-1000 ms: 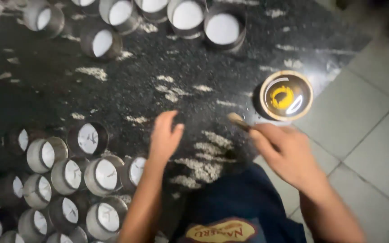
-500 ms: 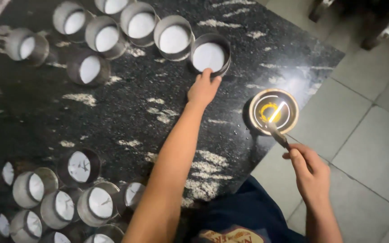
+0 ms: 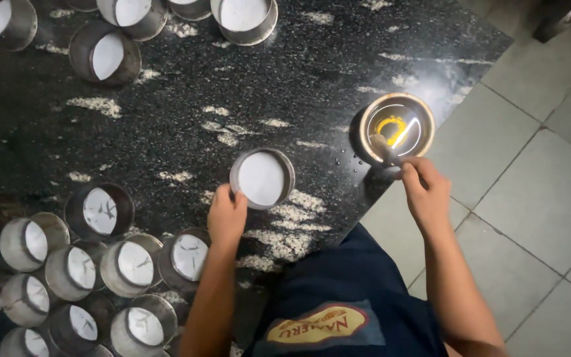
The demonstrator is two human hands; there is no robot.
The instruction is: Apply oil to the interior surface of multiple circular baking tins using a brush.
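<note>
Tin (image 3: 262, 178) is sliding closer now, pulled from the far row by the closed left hand (image 3: 227, 217), while the right hand (image 3: 425, 193) is gripping a brush (image 3: 384, 149) in the bowl (image 3: 396, 127).

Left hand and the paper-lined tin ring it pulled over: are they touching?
Touching. In the head view the left hand has its fingers on the rim of the tin ring, with no gap showing.

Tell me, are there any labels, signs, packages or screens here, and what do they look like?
Only one: a logo patch on the person's dark blue clothing, bottom middle of the view, between the two arms. It is an oval, yellow and gold with a red edge and lettering, seen upside down.
No packages, signs or screens show.
</note>
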